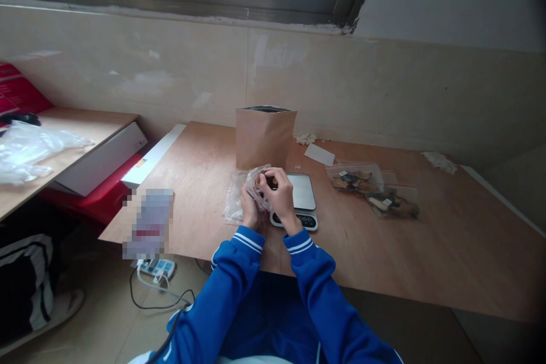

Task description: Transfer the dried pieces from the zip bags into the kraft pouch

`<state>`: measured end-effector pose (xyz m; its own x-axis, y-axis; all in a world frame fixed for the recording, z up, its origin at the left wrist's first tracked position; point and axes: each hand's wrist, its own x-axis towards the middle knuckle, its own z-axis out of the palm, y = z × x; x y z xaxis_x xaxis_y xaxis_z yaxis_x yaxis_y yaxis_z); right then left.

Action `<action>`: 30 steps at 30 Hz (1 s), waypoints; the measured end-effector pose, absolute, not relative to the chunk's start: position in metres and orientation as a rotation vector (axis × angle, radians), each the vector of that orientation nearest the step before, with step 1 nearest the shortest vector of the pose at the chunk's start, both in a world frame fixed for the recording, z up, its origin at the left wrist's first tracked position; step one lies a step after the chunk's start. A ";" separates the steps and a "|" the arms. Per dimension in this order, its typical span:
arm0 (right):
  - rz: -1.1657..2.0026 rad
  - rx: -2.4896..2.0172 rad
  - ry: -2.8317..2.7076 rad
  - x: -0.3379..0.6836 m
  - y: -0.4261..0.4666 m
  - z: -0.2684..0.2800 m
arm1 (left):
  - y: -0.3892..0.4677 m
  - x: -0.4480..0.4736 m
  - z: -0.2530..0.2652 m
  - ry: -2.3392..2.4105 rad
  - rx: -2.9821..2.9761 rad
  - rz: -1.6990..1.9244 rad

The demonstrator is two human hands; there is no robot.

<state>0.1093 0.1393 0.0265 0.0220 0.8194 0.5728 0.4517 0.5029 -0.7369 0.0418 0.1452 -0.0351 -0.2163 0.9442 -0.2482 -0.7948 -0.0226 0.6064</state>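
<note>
— Blue sleeves (pixel 273 290) with white-striped cuffs fill the bottom of the view, smooth sportswear fabric. What lies off to the left?

— On the tiled floor, a white power strip (pixel 157 268) with a thin black cable looping away. Above it, on the side desk, crumpled clear plastic (pixel 29 151), and a flat white box (pixel 102 162) leaning over something red. A pixelated patch sits at the plywood table's (pixel 426 261) near left corner.

— And the hands?

— They meet just in front of the scale. The left hand (pixel 251 210) cups a small clear zip bag (pixel 258 185) from below, fingers curled around the crinkled film. The right hand (pixel 279 193) is closed over the bag's top, fingertips pinching at it; something dark and brownish shows inside, but what it is cannot be told. More limp clear plastic (pixel 234 200) lies on the table just left of the hands.

— What is behind them?

— A kraft paper pouch (pixel 264 137) stands upright, matte brown, its mouth open. Beside the right hand, a small digital scale (pixel 301 199) with a flat metallic platform and a dark button strip.

— Further right?

— A white paper slip (pixel 319 154), then two clear zip bags (pixel 371 187) with red seal lines, lying flat and holding dark brown, irregular pieces. A crumpled whitish scrap (pixel 439 161) rests near the wall.
</note>
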 end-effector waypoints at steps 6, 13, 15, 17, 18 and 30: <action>0.283 -1.054 -1.314 0.120 0.186 0.084 | 0.142 0.039 -0.032 0.855 0.280 1.593; -0.309 -0.808 -1.721 0.100 0.293 0.187 | 0.139 0.039 -0.029 0.878 0.326 1.587; -0.362 -0.804 -1.868 0.093 0.308 0.187 | 0.139 0.039 -0.029 0.886 0.342 1.588; -0.369 -0.807 -2.003 0.091 0.314 0.175 | 0.139 0.040 -0.030 0.895 0.335 1.584; -0.356 -0.812 -2.044 0.092 0.314 0.167 | 0.139 0.040 -0.030 0.901 0.324 1.584; -0.266 -0.954 -1.867 0.102 0.306 0.144 | 0.140 0.040 -0.033 0.899 0.280 1.565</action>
<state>0.1025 0.3058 0.1437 -0.2070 0.4969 0.8428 0.7128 0.6667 -0.2180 0.0399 0.1403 -0.0332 -0.2238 0.9236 -0.3114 -0.7344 0.0502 0.6769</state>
